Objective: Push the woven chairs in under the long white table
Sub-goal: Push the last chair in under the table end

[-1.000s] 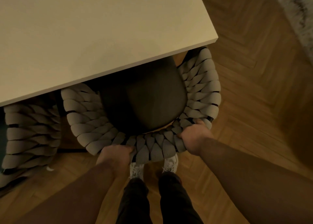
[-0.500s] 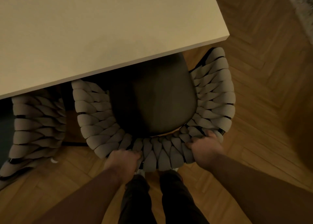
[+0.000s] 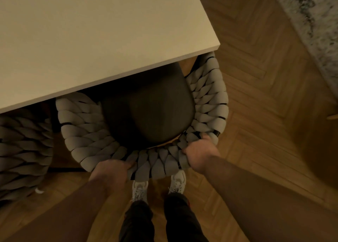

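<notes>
1. Head view looks straight down on a woven chair [image 3: 210, 102] standing directly ahead of the person. Its curved back is nearest the body and its dark seat [image 3: 148, 110] points away, the front part hidden beneath the edge of the white worktop [image 3: 91, 31].
2. Both hands are clamped on the top rim of the back, well apart. The left hand [image 3: 109, 174] grips left of the middle; the right hand [image 3: 199, 155] grips round the right-hand curve, slightly farther forward.
3. The chair's front-to-back line looks a little skewed to the worktop edge, so the push straight ahead probably wants a slight turn, shared by both arms.
4. A second woven chair [image 3: 22, 150] sits just beside it on the left, partly under the same edge.
</notes>
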`<state>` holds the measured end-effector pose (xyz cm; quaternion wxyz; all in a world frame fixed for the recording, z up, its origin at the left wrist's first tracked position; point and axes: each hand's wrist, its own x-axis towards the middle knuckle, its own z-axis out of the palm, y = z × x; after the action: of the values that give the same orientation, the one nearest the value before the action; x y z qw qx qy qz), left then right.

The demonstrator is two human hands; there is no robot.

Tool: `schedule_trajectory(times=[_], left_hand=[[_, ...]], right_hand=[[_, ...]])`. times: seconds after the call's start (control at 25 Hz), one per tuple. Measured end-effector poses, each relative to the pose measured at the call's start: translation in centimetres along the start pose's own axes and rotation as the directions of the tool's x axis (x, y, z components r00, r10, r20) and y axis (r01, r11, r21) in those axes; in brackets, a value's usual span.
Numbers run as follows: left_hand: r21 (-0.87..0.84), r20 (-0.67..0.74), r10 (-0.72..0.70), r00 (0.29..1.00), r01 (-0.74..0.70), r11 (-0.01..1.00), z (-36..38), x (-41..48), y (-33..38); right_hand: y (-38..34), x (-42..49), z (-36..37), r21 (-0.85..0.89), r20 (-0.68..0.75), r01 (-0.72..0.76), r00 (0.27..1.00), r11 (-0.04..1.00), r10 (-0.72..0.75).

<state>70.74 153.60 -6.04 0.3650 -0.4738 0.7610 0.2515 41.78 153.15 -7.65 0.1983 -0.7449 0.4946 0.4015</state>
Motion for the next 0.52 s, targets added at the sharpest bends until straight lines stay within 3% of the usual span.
schedule_trajectory(times=[0.16, 0.36, 0.52], left_hand=[[0.005, 0.015, -0.026, 1.000, 0.026, 1.000, -0.2, 0.1, -0.1], [-0.027, 0.036, -0.016, 0.999, 0.017, 1.000, -0.8, 0.2, 0.7], [-0.054, 0.077, -0.024, 0.997, 0.028, 0.998, -1.4, 1.0, 1.5]], right_hand=[[0.2, -0.5, -0.7, 0.004, -0.033, 0.007, 0.999, 1.000, -0.007], [1.3, -0.2, -1.2, 0.010, 0.036, 0.019, 0.999, 1.000, -0.020], [2.2, 0.6, 0.0, -0.023, -0.031, -0.005, 1.000, 1.000, 0.005]])
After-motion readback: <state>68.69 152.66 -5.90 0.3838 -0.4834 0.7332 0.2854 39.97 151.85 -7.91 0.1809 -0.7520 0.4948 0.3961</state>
